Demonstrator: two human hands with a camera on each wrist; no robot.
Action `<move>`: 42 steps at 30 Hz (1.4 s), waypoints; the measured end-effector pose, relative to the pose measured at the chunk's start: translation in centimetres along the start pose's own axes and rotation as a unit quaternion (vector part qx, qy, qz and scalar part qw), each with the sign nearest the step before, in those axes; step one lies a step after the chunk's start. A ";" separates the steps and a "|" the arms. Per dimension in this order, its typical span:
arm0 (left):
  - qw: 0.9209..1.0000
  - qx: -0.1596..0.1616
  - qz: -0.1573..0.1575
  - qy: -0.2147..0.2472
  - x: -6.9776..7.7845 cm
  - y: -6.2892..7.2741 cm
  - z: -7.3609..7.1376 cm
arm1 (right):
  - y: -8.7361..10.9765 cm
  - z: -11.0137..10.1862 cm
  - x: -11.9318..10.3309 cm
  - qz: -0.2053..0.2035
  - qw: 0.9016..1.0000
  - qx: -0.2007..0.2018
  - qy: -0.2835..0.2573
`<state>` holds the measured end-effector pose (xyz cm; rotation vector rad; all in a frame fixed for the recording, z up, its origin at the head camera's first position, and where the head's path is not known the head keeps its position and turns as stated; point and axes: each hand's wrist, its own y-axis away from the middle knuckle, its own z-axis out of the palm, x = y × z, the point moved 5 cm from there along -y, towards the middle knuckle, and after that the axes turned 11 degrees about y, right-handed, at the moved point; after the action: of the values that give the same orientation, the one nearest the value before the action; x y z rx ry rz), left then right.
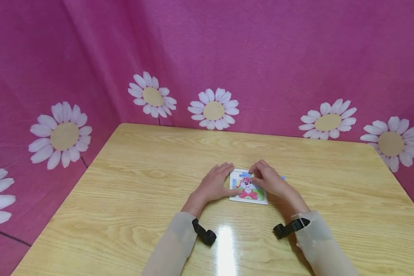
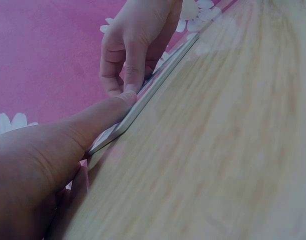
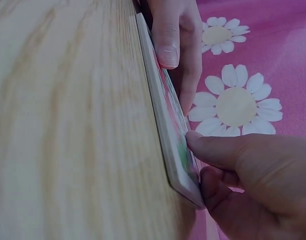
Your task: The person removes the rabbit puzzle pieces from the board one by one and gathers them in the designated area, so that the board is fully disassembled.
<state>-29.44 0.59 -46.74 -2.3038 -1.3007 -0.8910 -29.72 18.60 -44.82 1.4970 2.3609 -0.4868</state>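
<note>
A small jigsaw puzzle [image 1: 248, 194] in a white frame, showing a pink cartoon animal, lies flat on the wooden table. My left hand [image 1: 212, 184] holds its left side, the thumb resting on the picture and the fingers at the upper left corner. Over the upper right part, my right hand [image 1: 270, 179] has thumb and index finger pinched at a puzzle piece, mostly hidden by the fingers. In the right wrist view, the right fingertips [image 3: 195, 137] meet the frame's face. The left thumb [image 2: 105, 112] presses near its edge in the left wrist view.
A bit of blue [image 1: 283, 177], perhaps a loose piece, shows just past the right hand. The wooden table [image 1: 141, 172] reaches a pink cloth [image 1: 262, 57] with white flowers at the back and left. Both wrists wear black bands [image 1: 205, 234].
</note>
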 end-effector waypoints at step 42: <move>1.000 -0.006 0.000 0.003 -0.1 -0.1 0.0 | 0.3 0.2 0.0 -0.005 0.999 0.021 -0.024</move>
<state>-29.56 0.56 -46.81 -2.3077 -1.2966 -0.9085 -29.41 18.70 -45.01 1.4755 2.3371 -0.5715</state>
